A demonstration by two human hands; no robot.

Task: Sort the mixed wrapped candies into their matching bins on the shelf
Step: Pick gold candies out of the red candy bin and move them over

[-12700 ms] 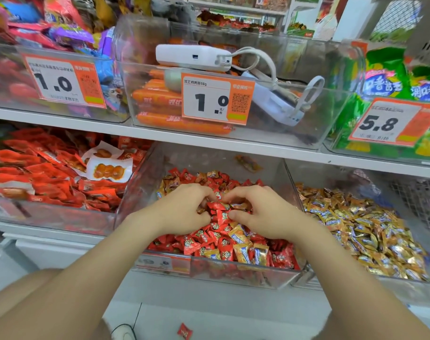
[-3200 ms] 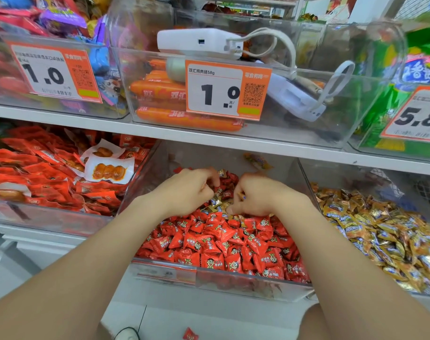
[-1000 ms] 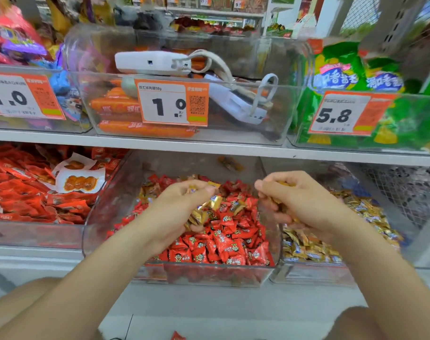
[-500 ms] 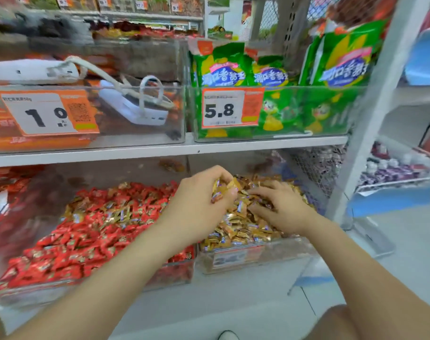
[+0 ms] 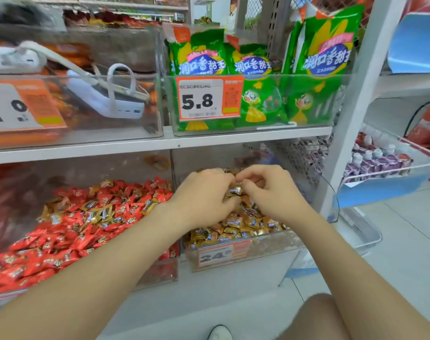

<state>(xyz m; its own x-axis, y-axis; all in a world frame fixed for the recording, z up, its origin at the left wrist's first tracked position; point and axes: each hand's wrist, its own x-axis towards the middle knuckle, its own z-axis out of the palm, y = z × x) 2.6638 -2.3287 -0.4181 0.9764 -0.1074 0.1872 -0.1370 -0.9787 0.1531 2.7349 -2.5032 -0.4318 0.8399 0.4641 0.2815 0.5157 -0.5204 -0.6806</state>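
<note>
My left hand (image 5: 204,193) curls round a clutch of gold-wrapped candies (image 5: 236,190) while my right hand (image 5: 270,192) pinches the same clutch. I hold them low over the middle of the gold candy bin (image 5: 270,246) so they drop among their own kind. More gold strays (image 5: 99,213) lie in the red candy bin (image 5: 157,276) alongside. The shelf board (image 5: 135,146) hangs above my knuckles, so the open way out is back over the bin's front edge.

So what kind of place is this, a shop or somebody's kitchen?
Most likely a small shop. A 5.8 price tag and others are stuck on clear bins along a shelf, the lower bins hold loose wrapped candies, and identical green snack bags stand stocked together.
</note>
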